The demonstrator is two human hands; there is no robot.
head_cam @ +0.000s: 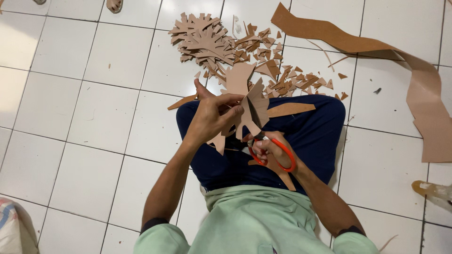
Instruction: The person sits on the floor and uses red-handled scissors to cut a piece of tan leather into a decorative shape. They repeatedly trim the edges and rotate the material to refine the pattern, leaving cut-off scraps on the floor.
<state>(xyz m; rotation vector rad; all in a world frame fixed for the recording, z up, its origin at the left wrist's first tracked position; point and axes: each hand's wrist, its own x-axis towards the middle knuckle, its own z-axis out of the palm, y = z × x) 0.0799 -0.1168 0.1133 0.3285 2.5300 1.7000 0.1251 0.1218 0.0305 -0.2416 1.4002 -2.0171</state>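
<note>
My left hand grips a brown cardboard cutout with jagged, leaf-like points, held up over my lap. Just below it, my right hand has its fingers through the handles of orange scissors, whose blades meet the lower edge of the cutout. I sit cross-legged on the floor in dark blue trousers and a light green shirt. A brown strip lies across my right knee.
A pile of brown cardboard scraps and cut shapes lies on the white tiled floor ahead of my knees. A long wavy brown cardboard strip runs along the right. A yellowish bottle lies at right; a sack lower left.
</note>
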